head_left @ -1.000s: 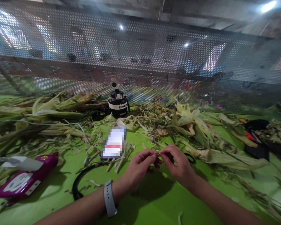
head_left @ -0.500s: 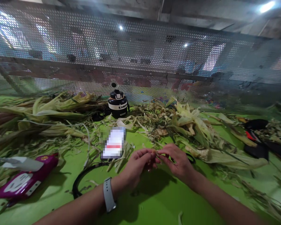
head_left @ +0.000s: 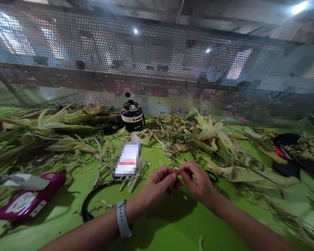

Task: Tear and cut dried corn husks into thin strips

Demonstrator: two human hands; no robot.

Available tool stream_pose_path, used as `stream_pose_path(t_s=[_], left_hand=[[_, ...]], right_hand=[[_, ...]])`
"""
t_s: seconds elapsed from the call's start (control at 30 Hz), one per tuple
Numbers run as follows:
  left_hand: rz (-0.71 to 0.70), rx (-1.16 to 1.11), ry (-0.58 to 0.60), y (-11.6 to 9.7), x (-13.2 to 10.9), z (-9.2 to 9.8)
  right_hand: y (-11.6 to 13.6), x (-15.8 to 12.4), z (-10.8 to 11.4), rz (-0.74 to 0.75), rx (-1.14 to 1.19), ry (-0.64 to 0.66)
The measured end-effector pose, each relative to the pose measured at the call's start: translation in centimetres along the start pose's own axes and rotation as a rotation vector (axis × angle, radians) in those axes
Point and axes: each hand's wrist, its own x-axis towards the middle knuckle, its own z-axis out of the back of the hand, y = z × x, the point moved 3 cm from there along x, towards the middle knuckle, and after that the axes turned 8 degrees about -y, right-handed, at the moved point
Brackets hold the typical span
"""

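Over the green tabletop (head_left: 178, 230), my left hand (head_left: 161, 181) and my right hand (head_left: 197, 179) meet fingertip to fingertip. Both are closed in a pinch around something too small to make out. A pale watch strap (head_left: 123, 219) circles my left wrist. Just left of my left hand lie strips of husk (head_left: 132, 183) and a lit phone (head_left: 127, 159), its screen blurred out. To the right of my right hand is a partly husked ear of corn (head_left: 222, 170) among loose leaves.
Corn husks (head_left: 68, 118) are heaped at the left, with more shreds (head_left: 170, 136) in the middle. A black bottle (head_left: 131, 116) stands before a perforated metal screen (head_left: 157, 62). At the left are a purple power strip (head_left: 23, 205) with a white charger (head_left: 27, 182), and a black cable (head_left: 87, 202).
My fingers have shifted slightly at the pinch, the left hand a little to the right. At the far left edge, another person's hand has drawn back outward.
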Motion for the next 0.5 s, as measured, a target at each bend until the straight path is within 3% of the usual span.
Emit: stream_pose_path(t_s=[0.13, 0.27, 0.5], left_hand=[[-0.21, 0.256, 0.041, -0.5, 0.0, 0.1], [-0.379, 0.499, 0.008, -1.0, 0.0, 0.4], [-0.39, 0.615, 0.014, -1.0, 0.3, 0.4]], right_hand=[[-0.1, -0.3, -0.2, -0.075, 0.034, 0.023], [0.0, -0.4, -0.3, -0.171, 0.069, 0.038], [-0.3, -0.4, -0.6, -0.176, 0.044, 0.241]])
